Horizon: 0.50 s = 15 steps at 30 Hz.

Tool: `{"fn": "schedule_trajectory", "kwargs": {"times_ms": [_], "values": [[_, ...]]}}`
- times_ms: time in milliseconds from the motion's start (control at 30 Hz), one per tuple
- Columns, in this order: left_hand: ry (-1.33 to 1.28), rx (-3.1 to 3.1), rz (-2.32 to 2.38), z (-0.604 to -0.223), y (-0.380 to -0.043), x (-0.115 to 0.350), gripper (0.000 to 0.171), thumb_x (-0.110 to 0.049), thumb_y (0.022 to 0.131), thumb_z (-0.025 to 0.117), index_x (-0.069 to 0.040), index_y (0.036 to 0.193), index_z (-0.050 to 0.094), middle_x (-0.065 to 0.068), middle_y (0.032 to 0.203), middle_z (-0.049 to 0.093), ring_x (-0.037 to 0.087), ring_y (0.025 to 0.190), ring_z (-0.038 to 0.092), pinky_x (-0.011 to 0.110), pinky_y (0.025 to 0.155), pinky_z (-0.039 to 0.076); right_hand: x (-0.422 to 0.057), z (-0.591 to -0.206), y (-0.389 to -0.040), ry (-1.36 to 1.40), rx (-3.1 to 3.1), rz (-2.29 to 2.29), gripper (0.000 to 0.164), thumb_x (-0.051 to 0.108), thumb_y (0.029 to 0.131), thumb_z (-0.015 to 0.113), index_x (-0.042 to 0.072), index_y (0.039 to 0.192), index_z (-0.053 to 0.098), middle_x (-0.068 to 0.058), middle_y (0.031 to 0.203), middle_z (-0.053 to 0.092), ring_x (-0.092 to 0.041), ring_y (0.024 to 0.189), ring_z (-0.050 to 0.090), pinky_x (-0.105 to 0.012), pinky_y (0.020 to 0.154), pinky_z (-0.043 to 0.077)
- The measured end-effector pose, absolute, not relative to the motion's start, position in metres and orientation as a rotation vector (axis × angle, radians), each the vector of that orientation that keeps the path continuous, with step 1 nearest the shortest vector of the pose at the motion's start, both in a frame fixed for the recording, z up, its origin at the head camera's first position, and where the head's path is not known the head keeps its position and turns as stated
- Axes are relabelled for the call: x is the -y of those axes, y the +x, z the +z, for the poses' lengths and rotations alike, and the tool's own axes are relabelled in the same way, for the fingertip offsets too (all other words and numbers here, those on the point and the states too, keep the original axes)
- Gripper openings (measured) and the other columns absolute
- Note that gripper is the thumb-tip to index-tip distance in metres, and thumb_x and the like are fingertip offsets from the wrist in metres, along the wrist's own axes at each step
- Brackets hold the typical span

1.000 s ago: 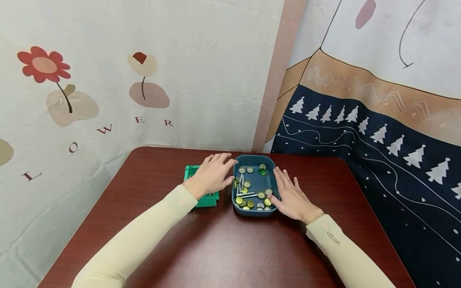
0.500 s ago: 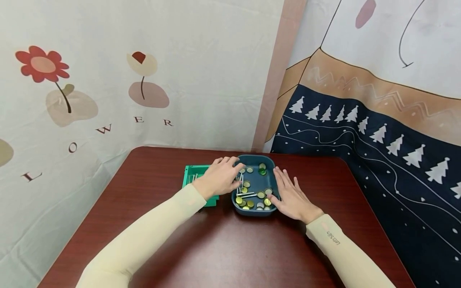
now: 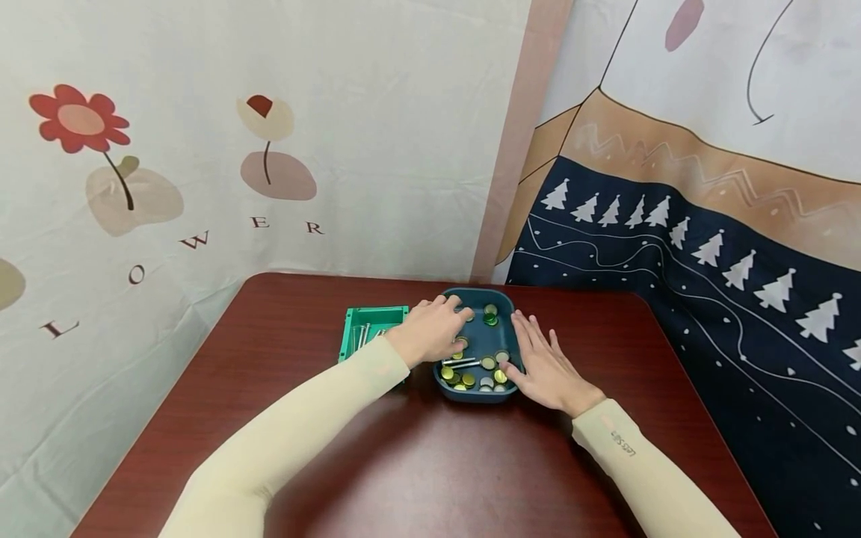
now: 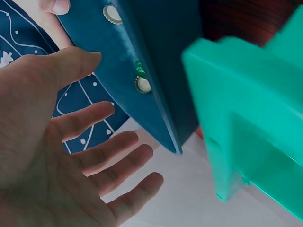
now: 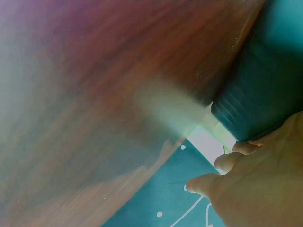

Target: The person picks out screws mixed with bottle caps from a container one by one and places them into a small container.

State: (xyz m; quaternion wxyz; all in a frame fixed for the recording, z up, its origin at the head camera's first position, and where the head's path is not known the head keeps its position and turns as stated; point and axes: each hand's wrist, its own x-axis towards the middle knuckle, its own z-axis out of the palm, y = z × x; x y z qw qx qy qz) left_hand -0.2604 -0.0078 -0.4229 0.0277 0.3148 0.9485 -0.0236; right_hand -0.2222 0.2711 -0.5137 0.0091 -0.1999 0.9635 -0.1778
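Note:
My left hand (image 3: 436, 329) hovers over the left side of a blue tray (image 3: 479, 398). Its fingers are spread and loosely bent, with nothing in them in the left wrist view. Several bottle caps (image 3: 468, 379), gold, silver and green, lie in the tray beside thin silver metal rods (image 3: 461, 364) that look like nails or screws. The hand hides part of the tray's left side. My right hand (image 3: 548, 366) lies with straight fingers along the tray's right wall, thumb over the rim. The right wrist view shows its fingers against the tray's dark outer side (image 5: 258, 94).
Left of the tray stands a green box (image 3: 345, 340) with more silver rods (image 3: 363, 335) inside, partly covered by the left forearm. Both containers are near the far edge of the dark red wooden table (image 3: 430, 463). Printed cloths (image 3: 377, 149) hang behind it.
My left hand has moved right, from between the green box and the blue tray to over the tray, uncovering rods in the box. The right hand and the tray have stayed put.

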Motion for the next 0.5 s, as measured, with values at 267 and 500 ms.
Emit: {"fn": "schedule_trajectory", "kwargs": {"times_ms": [267, 500], "values": [[0.889, -2.874, -0.111, -0.423, -0.266, -0.009, 0.067, -0.049, 0.114, 0.075, -0.021, 0.173, 0.058, 0.013, 0.170, 0.062, 0.031, 0.150, 0.064, 0.051, 0.110, 0.069, -0.271, -0.513, -0.222, -0.623, -3.010, -0.556, 0.098, 0.054, 0.118, 0.060, 0.006, 0.188, 0.011, -0.017, 0.198, 0.011, -0.053, 0.182, 0.014, -0.085, 0.140, 0.014], [0.831, -2.824, -0.096, -0.424, -0.267, -0.021, 0.067, -0.048, 0.115, 0.075, -0.021, 0.173, 0.058, 0.014, 0.173, 0.060, 0.033, 0.153, 0.062, 0.052, 0.116, 0.066, -0.270, -0.511, -0.221, -0.634, -3.008, -0.562, 0.098, 0.052, 0.118, 0.061, 0.005, 0.187, 0.010, -0.018, 0.198, 0.011, -0.053, 0.182, 0.014, -0.085, 0.140, 0.015]]}}
